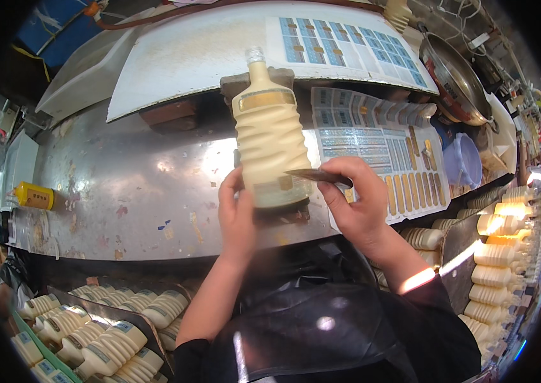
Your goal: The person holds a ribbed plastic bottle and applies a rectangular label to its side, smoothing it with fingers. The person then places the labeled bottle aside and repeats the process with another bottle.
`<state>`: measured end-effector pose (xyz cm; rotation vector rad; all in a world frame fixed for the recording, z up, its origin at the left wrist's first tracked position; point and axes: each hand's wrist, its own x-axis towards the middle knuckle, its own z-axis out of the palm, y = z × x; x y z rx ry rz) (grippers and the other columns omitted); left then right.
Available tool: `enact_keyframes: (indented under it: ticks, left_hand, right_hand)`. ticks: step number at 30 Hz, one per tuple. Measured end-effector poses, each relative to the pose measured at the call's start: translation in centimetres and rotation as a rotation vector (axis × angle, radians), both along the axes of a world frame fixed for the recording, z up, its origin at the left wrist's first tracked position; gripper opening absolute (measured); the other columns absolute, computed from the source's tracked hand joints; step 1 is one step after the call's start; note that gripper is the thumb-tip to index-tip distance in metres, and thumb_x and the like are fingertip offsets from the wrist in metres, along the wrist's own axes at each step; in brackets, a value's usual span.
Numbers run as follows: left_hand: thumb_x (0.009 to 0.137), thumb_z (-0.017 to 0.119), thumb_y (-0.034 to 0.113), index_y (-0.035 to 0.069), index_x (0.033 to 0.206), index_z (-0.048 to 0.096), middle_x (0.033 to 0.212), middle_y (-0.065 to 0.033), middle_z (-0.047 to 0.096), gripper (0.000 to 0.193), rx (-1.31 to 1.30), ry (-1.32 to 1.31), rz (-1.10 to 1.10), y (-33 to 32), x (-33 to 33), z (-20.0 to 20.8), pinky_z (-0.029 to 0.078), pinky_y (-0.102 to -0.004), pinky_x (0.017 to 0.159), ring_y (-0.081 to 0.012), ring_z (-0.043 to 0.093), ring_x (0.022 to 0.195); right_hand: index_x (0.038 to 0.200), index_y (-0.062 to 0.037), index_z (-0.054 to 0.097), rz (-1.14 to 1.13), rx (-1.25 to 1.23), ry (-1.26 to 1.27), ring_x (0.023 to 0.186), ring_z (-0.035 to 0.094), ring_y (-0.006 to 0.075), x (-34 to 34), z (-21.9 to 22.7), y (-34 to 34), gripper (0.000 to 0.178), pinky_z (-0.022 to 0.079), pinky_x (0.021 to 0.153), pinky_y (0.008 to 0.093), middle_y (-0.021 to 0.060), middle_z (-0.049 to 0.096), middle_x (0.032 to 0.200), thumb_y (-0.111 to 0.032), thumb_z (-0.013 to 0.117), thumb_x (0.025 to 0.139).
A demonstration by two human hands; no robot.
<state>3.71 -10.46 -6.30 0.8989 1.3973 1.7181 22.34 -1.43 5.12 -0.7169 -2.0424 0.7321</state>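
A cream bottle (269, 140) with wavy ridges, a clear neck and a gold band at its shoulder leans neck-away on a dark padded rest (231, 86) in the middle of the bench. My left hand (236, 207) is closed around its lower left side. In my right hand (358, 203) I pinch a dark pointed tool (321, 176); whether it is tweezers or a blade I cannot tell. Its tip lies against the bottle's lower front, by a small gold patch (285, 182). To the right, sheets of blue and gold labels (376, 150) lie near my right hand.
Behind the bottle stretches a white board (187, 57) with another label sheet (347, 45). A yellow bottle (33, 195) is at left, a lavender tub (462, 161) and a wok (456, 80) at right. Boxed ridged bottles (114, 348) fill the lower left; more bottles (491, 274) line the right.
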Motion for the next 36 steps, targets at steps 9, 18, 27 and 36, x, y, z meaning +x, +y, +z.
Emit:
enact_keyframes:
  ticks: [9,18,27,36]
  left_hand:
    - [0.077,0.086,0.024,0.001,0.139,0.058,0.122,-0.0153,0.064,0.072,0.109,0.830,0.202,0.0,-0.2,1.1,0.047,-0.0447,0.098,-0.0345,0.059,0.112]
    - [0.066,0.086,0.018,0.003,0.130,0.066,0.114,-0.0122,0.066,0.069,0.161,0.923,0.307,0.2,0.4,3.3,0.049,-0.0429,0.091,-0.0326,0.061,0.104]
    - [0.071,0.080,0.014,0.002,0.131,0.066,0.115,-0.0117,0.066,0.063,0.142,0.936,0.322,0.1,0.6,2.9,0.048,-0.0416,0.092,-0.0313,0.061,0.104]
    - [0.076,0.080,0.008,0.001,0.137,0.063,0.121,-0.0135,0.065,0.064,0.094,0.915,0.285,0.0,0.7,2.8,0.047,-0.0405,0.100,-0.0311,0.059,0.113]
  right_hand:
    - [0.107,-0.0062,0.074,0.231,0.504,-0.187,0.093,0.072,0.0242,-0.8,0.2,-1.8,0.030,0.055,0.078,0.0355,0.0080,0.073,0.104,-0.006,0.072,0.077]
    - [0.107,-0.0044,0.072,0.265,0.555,-0.197,0.095,0.071,0.0240,-1.2,1.8,-1.9,0.029,0.054,0.077,0.0353,0.0087,0.071,0.106,-0.008,0.072,0.078]
    - [0.104,0.0004,0.069,0.323,0.523,-0.250,0.088,0.067,0.0218,-2.0,1.6,-3.3,0.030,0.050,0.070,0.0348,0.0084,0.067,0.098,-0.008,0.069,0.076]
    - [0.110,-0.0044,0.071,0.231,0.403,-0.212,0.088,0.072,0.0246,-2.0,0.7,-4.0,0.034,0.053,0.071,0.0367,0.0081,0.072,0.101,-0.004,0.072,0.076]
